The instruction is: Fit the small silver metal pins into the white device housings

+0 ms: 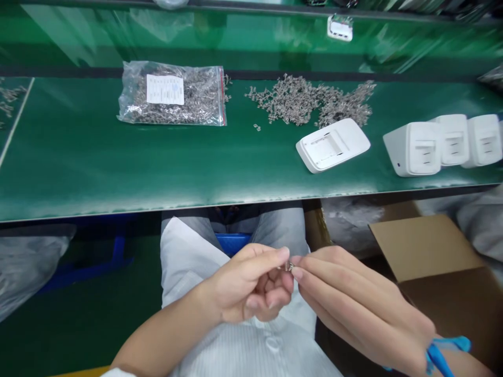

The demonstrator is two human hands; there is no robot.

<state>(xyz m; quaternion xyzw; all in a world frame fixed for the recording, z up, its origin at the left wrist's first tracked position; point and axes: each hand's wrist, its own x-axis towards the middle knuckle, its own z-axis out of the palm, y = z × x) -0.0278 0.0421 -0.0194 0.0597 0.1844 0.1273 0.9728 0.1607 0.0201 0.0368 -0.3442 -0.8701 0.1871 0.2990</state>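
Above my lap, both hands meet at a small metal spring [288,266], its coils showing between the fingertips. My left hand [255,283] pinches it between thumb and index finger, the other fingers curled in. From the other side my right hand [349,298], a blue band around its wrist, closes its thumb and fingertips on the same spring. Part of the spring is hidden by the fingers. On the green bench lies a loose pile of small metal pieces [293,99], and one small piece [257,127] sits apart from it.
A clear bag [204,99] of similar metal pieces lies left of the pile. A white plastic housing [349,137] rests before the pile; several white housings [424,149] stand at right. An open cardboard box [428,246] is below the bench [157,173] edge.
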